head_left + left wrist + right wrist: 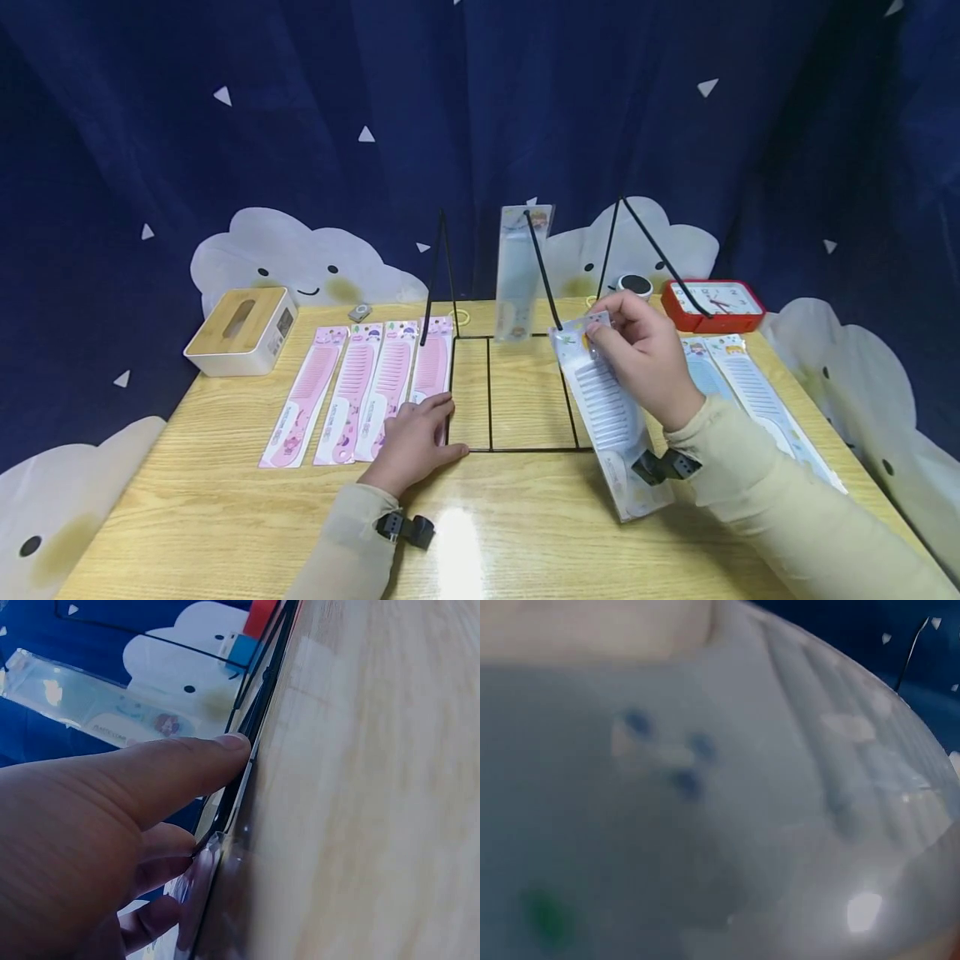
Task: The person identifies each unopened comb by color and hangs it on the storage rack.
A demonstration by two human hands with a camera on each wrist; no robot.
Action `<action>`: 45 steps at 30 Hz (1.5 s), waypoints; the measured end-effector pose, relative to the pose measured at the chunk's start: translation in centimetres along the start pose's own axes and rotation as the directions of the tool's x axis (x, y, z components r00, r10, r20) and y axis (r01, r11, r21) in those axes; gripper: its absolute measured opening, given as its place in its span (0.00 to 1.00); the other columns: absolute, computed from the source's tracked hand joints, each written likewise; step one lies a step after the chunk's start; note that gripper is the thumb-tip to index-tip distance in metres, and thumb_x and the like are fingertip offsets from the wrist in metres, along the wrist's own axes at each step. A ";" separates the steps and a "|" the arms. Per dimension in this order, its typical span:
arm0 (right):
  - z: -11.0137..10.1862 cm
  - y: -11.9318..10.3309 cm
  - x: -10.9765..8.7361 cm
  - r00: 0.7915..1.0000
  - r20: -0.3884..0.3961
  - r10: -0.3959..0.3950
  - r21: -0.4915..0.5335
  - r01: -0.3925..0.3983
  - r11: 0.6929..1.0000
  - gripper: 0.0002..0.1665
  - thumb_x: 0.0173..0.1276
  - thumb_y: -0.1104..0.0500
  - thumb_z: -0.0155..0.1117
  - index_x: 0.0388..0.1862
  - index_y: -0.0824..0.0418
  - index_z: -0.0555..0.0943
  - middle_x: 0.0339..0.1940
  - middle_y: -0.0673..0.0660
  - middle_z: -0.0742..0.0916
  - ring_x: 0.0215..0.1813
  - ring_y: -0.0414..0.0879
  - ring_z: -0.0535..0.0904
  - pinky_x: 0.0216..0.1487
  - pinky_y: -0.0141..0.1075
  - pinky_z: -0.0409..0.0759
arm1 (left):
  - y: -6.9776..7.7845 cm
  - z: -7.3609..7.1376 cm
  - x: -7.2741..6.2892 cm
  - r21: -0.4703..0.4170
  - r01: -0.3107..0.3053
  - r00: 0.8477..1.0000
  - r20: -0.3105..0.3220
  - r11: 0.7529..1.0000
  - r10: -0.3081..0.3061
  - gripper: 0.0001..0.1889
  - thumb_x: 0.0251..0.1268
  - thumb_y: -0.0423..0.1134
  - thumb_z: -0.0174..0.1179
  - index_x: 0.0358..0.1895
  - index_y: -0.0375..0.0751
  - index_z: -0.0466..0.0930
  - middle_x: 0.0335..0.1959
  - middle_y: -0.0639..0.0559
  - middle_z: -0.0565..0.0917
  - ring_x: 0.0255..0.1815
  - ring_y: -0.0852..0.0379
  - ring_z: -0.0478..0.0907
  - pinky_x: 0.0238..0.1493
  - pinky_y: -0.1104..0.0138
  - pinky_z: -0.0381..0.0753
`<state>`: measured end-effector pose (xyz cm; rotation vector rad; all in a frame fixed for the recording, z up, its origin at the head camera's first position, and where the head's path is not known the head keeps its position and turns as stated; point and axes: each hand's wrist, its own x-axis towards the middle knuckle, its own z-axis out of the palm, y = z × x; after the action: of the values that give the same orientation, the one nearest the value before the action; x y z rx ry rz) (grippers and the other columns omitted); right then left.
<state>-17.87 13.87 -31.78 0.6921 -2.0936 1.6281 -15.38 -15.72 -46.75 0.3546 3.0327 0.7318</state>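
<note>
A black wire rack (490,392) stands on the table with long prongs pointing forward. My left hand (416,437) rests at its front left corner. In the left wrist view, the thumb (217,754) touches the black wire, with the other fingers lower down. My right hand (648,354) pinches the top of a packaged pale blue comb (603,408) between thumb and fingers. Its top edge is at the tip of the middle prong (546,275). Farther back on that prong hangs another packaged blue comb (516,279). The blurred package (705,847) fills most of the right wrist view.
Several packaged pink combs (351,392) lie on the left, the rightmost partly behind my left hand. More packaged blue combs (765,392) lie on the right, partly behind my right arm. A tissue box (243,333) stands back left, a red clock (712,306) back right.
</note>
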 end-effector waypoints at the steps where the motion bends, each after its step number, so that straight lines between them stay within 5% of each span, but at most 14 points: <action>1: 0.2 -0.5 -0.2 1.000 0.008 -0.018 0.016 0.018 1.000 0.06 0.66 0.76 0.57 0.37 0.69 0.80 0.27 0.53 0.80 0.24 0.42 0.71 0.25 0.30 0.70 | 0.0 0.0 0.0 0.000 0.000 1.000 -0.002 1.000 0.000 0.40 0.54 0.57 0.73 0.69 0.41 0.75 0.74 0.51 0.70 0.58 0.45 0.70 0.48 0.51 0.67; 14: 1.4 -3.6 -0.9 0.982 0.044 -0.183 0.164 0.173 0.971 0.06 0.64 0.79 0.57 0.39 0.75 0.77 0.32 0.53 0.84 0.31 0.41 0.77 0.30 0.29 0.73 | 0.1 -0.3 -0.1 -0.006 0.016 1.000 0.004 1.000 -0.016 0.40 0.54 0.57 0.73 0.69 0.41 0.75 0.73 0.52 0.70 0.55 0.47 0.71 0.48 0.51 0.66; 23: 2.1 -3.1 -0.3 0.989 0.037 -0.142 0.178 0.133 0.975 0.06 0.65 0.78 0.58 0.40 0.74 0.78 0.34 0.53 0.85 0.33 0.42 0.79 0.33 0.29 0.76 | 0.0 -0.2 -0.1 -0.021 0.027 1.000 0.008 0.999 -0.027 0.40 0.53 0.57 0.74 0.68 0.41 0.75 0.73 0.51 0.70 0.55 0.48 0.70 0.48 0.51 0.66; 45: 2.9 0.5 4.1 0.999 0.038 -0.037 -0.006 0.037 0.999 0.07 0.75 0.66 0.58 0.47 0.70 0.78 0.37 0.59 0.84 0.33 0.44 0.75 0.34 0.30 0.73 | 0.1 -0.1 0.0 -0.028 0.028 1.000 0.007 0.999 -0.027 0.40 0.52 0.56 0.74 0.68 0.41 0.76 0.73 0.52 0.71 0.52 0.50 0.70 0.47 0.53 0.65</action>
<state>-21.48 10.54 -30.47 0.7609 -2.0993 1.5987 -15.34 -15.64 -46.61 0.3134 3.0117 0.7696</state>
